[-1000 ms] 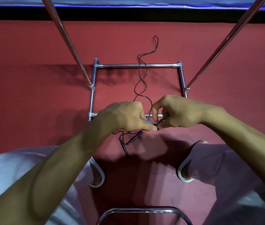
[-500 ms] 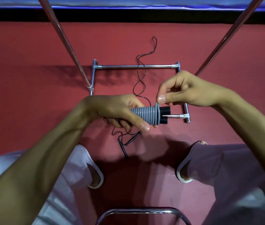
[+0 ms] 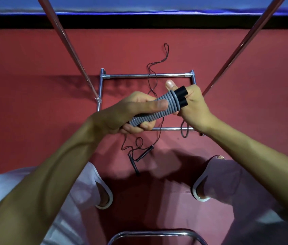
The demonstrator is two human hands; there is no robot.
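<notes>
On the red floor (image 3: 33, 71): rectangular chrome tube frame (image 3: 146, 75), lying flat, two slanted chrome poles (image 3: 69, 46) rising from its sides toward the camera. Across the frame, a thin black cord (image 3: 154, 82), wavy, ending near the feet in two slim black handles (image 3: 144, 153) (just beside each other). White slippers (image 3: 107, 197) either side, curved chrome rail (image 3: 157, 233) at the bottom edge. In the way: near bar of the frame partly hidden behind both hands, middle stretch of the cord hidden too.

Held above the frame, between the hands: pair of grey ribbed handles (image 3: 157, 110), side by side, tilted up to the right, black end caps (image 3: 181, 96) at the upper end. Left hand (image 3: 129, 112): grip clamped round the lower ends, thumb flat along the ribs, pointing at the caps. Right hand (image 3: 192, 106): behind the cap end, grip closed on the flared collar, thumb upright beside it. Short cord loop (image 3: 183, 129) dangling under the right hand.
</notes>
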